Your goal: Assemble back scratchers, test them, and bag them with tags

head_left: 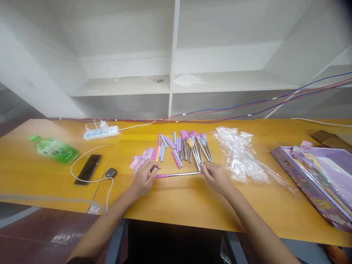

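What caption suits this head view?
Both hands, left hand and right hand, hold a pink-handled metal rod over the yellow table.

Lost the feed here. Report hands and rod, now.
Left hand grips pink handle end of rod. Right hand pinches the metal end. Rod lies flat on table. Loose sticks just behind, not touching.

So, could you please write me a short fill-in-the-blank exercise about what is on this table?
1. Both hands, left hand and right hand, hold one metal rod with a ____ grip.
2. The phone lies right of the green ____.
3. The clear bags lie to the ____ of the rod pile.
4. The power strip is ____.

Missing: pink; bottle; right; white
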